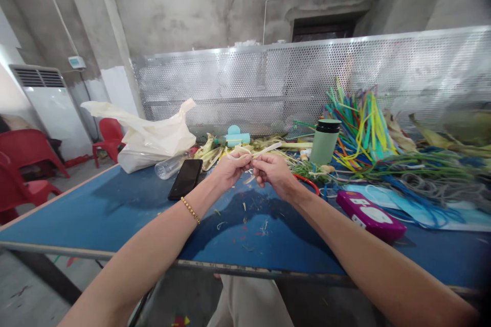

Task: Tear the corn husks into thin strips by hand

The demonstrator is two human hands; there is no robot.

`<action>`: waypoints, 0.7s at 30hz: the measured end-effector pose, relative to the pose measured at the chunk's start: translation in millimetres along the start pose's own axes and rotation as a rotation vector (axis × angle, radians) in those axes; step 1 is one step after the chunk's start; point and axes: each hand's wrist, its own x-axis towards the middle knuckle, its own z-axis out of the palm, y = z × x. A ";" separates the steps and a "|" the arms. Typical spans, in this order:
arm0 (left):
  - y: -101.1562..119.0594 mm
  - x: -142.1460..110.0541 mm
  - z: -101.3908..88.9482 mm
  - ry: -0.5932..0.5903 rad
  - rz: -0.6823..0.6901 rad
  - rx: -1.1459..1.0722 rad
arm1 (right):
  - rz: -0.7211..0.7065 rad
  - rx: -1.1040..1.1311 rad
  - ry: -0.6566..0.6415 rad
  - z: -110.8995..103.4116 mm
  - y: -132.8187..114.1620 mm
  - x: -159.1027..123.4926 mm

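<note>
My left hand [231,169] and my right hand [275,172] meet above the middle of the blue table. Both are closed, with fingertips pinched together on a thin, pale strip [273,147]. One flat end of it sticks out to the right above my right hand. A thinner, curled part loops over the fingers of my left hand. Whether it is husk or plastic I cannot make out, and its middle is hidden by the fingers. Below the hands, small scraps [244,219] lie scattered on the blue tabletop [153,219].
Left of my hands lie a black phone [185,179], a clear plastic bottle [169,167] and a white plastic bag [153,138]. To the right stand a green tumbler [325,144], a purple box [370,214] and bundled colourful strips [364,127]. A perforated metal panel [238,87] rises behind.
</note>
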 end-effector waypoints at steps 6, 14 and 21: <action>2.1 -1.4 2.1 0.022 -0.018 0.022 | 0.003 -0.038 -0.017 1.0 1.3 -1.8; -3.6 0.5 -0.2 0.059 -0.021 0.047 | 0.009 -0.074 -0.020 2.1 10.1 1.1; -3.1 -1.3 5.0 0.098 -0.002 0.032 | -0.004 -0.009 -0.017 5.3 13.3 2.0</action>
